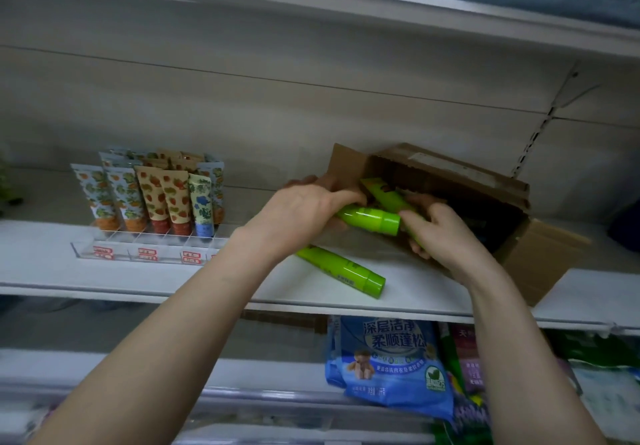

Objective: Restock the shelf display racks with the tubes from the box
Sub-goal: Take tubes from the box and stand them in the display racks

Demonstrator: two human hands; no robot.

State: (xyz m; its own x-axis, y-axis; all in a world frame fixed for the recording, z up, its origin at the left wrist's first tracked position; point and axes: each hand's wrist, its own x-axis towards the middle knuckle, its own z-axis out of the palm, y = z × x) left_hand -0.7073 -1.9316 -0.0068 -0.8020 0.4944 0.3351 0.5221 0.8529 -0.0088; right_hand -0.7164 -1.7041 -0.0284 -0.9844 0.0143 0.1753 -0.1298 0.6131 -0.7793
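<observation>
On the white shelf (52, 254) I count three green tubes. The first green tube (367, 218) lies across at the mouth of the cardboard box (450, 170), with its cap toward the right. The left hand (304, 209) grips it, the fingers curled over its body. The second green tube (384, 193) is tilted and comes out of the box just behind the first one. The right hand (440, 229) holds it, with the thumb and fingers closed round its lower part. The third green tube (341, 271) lies flat on the shelf near the front edge, under the left wrist, and no hand touches it.

There is one box. It lies on its side at the right part of the shelf, with its flaps open toward the person.

At the left part of the shelf stands one clear display rack (145, 247), close to the front edge. It holds patterned tubes (152, 198), caps down: five in the front row, and more behind that I cannot count surely.

Below the front edge of the shelf hangs one blue bag (391, 358)
</observation>
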